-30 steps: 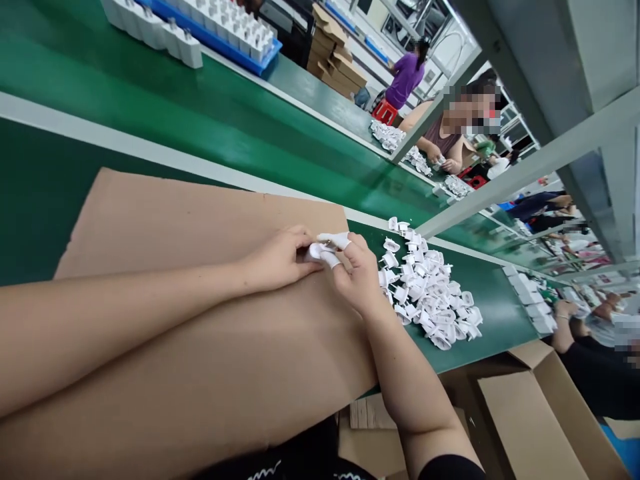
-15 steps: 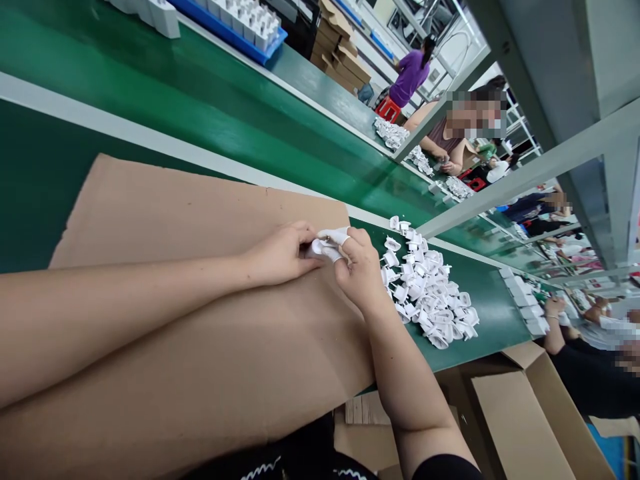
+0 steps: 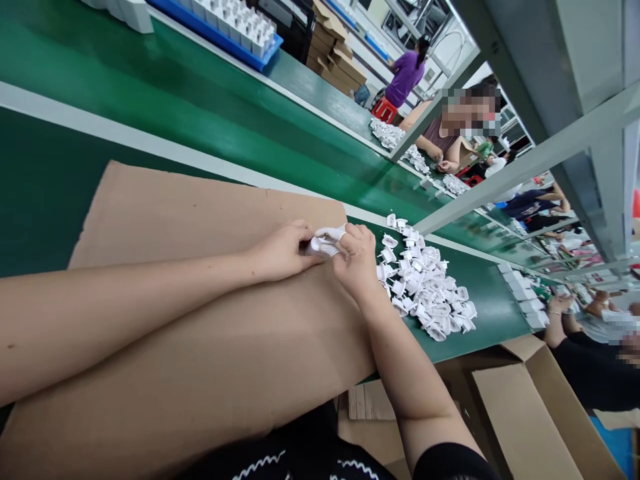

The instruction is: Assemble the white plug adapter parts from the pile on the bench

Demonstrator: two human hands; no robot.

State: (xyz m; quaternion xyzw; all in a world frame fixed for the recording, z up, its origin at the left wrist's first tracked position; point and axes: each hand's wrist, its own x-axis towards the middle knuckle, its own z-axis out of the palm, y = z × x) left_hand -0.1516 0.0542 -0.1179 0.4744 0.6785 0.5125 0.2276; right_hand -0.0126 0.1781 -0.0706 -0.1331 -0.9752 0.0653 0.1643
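My left hand (image 3: 286,251) rests over the brown cardboard sheet (image 3: 210,360), its fingers closed round a small white plastic part (image 3: 309,248). From the right, my right hand (image 3: 356,259) pinches at the same part. White finger covers (image 3: 331,233) are on its thumb and forefinger. Most of the part is hidden by the fingers, so its shape cannot be made out. Just beyond my right hand lies a heap of white plastic pieces (image 3: 425,287), piled on the green table (image 3: 493,320).
Along the far side of the green conveyor belt (image 3: 200,113) stands a blue tray (image 3: 270,53) of white parts. A metal post (image 3: 440,107) rises ahead. White boxes (image 3: 523,293) stand to the right, above an open carton (image 3: 530,407). Several co-workers sit around.
The view has shifted slightly. Both hands stay together at the white part, with only a small change in the right hand's finger posture.
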